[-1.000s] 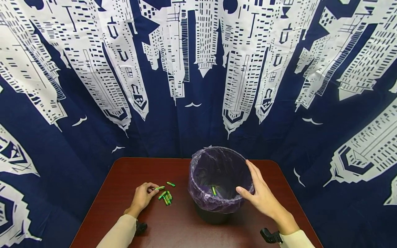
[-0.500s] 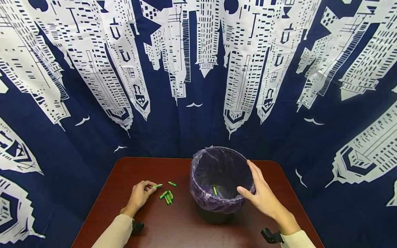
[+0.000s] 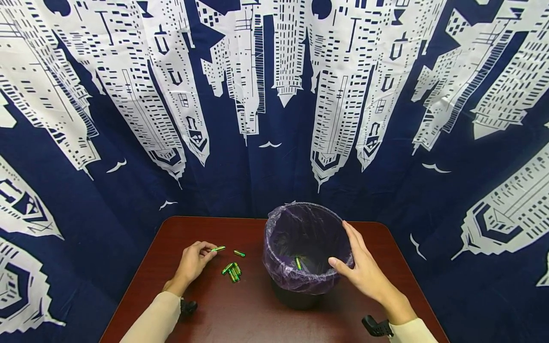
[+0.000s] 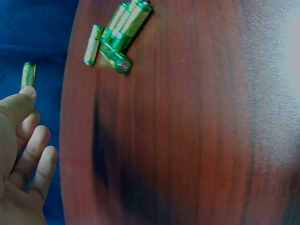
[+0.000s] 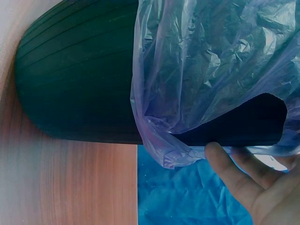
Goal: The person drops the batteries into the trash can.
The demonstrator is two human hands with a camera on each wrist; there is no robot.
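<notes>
Between its thumb and fingertips, my left hand pinches a green AA-type battery, raised above the table's left side. The left wrist view shows this battery upright past the thumb. Nearby lie a single battery and a small heap of batteries. A dark bin with a thin purple liner folded over its rim stands to their right. One battery shows inside it. My right hand rests against the bin's right rim, fingers fairly straight.
The reddish-brown wooden table carries everything. Behind it hangs a navy curtain printed with white buildings. A black wrist device sits on the right wrist, and another on the left.
My left hand has lifted the pinched battery away from the heap, moving slightly left and farther back. My right hand keeps its place on the bin.
</notes>
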